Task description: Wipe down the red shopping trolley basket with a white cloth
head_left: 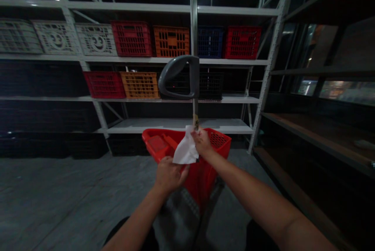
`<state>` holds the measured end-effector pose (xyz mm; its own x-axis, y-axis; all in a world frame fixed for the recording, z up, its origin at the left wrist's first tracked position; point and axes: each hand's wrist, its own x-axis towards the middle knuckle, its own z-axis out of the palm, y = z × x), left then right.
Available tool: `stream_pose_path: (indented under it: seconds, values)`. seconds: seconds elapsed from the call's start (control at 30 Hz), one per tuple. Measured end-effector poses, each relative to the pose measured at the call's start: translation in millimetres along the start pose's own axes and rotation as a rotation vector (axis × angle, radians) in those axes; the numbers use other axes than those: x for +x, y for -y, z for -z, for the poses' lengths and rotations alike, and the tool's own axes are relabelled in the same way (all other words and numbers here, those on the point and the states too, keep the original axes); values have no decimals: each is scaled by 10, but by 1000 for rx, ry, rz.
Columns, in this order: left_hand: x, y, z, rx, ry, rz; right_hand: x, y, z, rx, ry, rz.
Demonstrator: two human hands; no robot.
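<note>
- Sheet (185, 148), white, thin and a bit crumpled, in the middle of the scene, over a red basket (221, 141); cloth or paper, cannot tell.
- Right hand (202, 141) curled tight with the top right part of the sheet in its grip, right by a tall shiny pole (193, 16); touching the pole or not, cannot tell.
- Left hand (170, 174) lower and nearer, fingers bent, thumb a little wide; right at the bottom edge of the sheet, pinching or only near, cannot tell.
- High on the pole, a big grey loop handle (178, 95); lower down, just above the right hand, a small yellowish patch (195, 119).
- Far behind, pale metal shelves (131, 126) with many crates.
- Up there, from left to right: white crates (96, 49), two with smiley faces, then red (131, 40), orange (172, 42), blue (209, 42) and red again (243, 42).
- One shelf lower, a red crate (105, 85) beside a yellow-orange crate (140, 85).
- Far to the right, a brown shelf (316, 140).
- Near left, grey floor (67, 196).
</note>
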<state>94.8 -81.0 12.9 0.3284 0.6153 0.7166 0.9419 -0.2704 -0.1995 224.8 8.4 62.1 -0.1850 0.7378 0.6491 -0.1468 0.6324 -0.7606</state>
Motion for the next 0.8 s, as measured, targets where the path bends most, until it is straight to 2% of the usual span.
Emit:
stream_pose_path:
  seconds: [0.1, 0.17, 0.33, 0.43, 0.53, 0.63, 0.73, 0.8]
  values:
    - [0, 30, -10, -37, -6, -38, -17, 32, -3, -16, 1, -63]
    - [16, 49, -42, -69, 9, -57, 120, 186, 9, -85, -27, -61]
    - [82, 103, -141, -127, 13, -81, 773, 769, 42, -156, -115, 187]
    - [127, 145, -180, -169, 14, -106, 971, 908, 40, -145, -98, 256]
    - [158, 202, -223, -203, 14, -121, 830, 755, 14, -197, -102, 194]
    - [169, 278, -286, -219, 2, -102, 451, 406, 22, -286, -75, 90]
    - [174, 357, -340, -229, -46, -90, 19, 48, 148, -415, 38, 41]
    - [187, 395, -352, -258, -30, -112, -231, -115, 286, -530, 121, 46]
